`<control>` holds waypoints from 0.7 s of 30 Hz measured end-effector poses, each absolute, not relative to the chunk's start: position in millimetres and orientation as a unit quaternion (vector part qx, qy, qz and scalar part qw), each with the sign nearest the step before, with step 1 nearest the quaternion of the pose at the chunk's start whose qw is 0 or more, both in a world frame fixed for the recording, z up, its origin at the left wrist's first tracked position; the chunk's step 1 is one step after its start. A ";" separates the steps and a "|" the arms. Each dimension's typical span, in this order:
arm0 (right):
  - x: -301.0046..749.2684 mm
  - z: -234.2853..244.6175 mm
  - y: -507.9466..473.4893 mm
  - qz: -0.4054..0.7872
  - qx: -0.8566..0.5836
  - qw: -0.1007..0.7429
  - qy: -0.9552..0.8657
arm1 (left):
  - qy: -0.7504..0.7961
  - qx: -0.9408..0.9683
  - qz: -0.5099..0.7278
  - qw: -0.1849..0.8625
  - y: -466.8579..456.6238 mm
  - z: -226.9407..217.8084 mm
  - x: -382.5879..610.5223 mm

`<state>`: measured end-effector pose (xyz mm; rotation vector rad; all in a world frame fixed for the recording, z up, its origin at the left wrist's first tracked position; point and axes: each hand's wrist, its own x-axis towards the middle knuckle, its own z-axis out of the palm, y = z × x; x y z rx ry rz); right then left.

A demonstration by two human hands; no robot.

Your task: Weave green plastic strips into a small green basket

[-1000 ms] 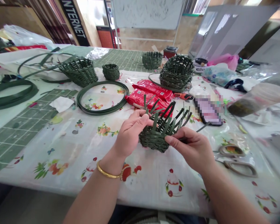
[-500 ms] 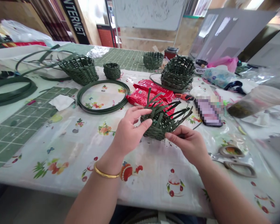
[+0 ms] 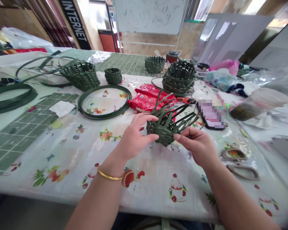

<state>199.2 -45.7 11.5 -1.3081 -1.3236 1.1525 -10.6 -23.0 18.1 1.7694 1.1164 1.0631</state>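
Observation:
A small half-woven green basket (image 3: 165, 129) with loose strips sticking up and to the right is held just above the table. My left hand (image 3: 134, 137) grips its left side between thumb and fingers; a gold bangle is on that wrist. My right hand (image 3: 198, 147) pinches the basket's right edge near the loose strip ends. Both hands are closed on the basket.
The flowered plastic table cover (image 3: 91, 159) carries red packets (image 3: 148, 97), a coil of green strip (image 3: 104, 102), finished green baskets (image 3: 180, 76) (image 3: 81, 75) (image 3: 113, 75) (image 3: 155, 64), a phone (image 3: 212, 113), scissors (image 3: 240, 163), a plastic cup (image 3: 259, 103) and a green cutting mat (image 3: 16, 127).
The basket has been turned and tilted, its loose strips now leaning to the right. Both hands shifted their grip slightly up and away from me.

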 end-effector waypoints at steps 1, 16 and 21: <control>199.6 12.5 -45.8 0.463 -0.532 0.449 -0.548 | 0.440 0.695 0.419 0.385 -22.8 17.8 -10.1; 202.8 15.2 -46.0 0.489 -0.525 0.431 -0.548 | 0.385 0.764 0.383 0.349 -17.1 17.7 -12.7; 205.8 13.4 -44.4 0.480 -0.527 0.437 -0.549 | 0.387 0.812 0.351 0.262 -16.5 19.4 -11.7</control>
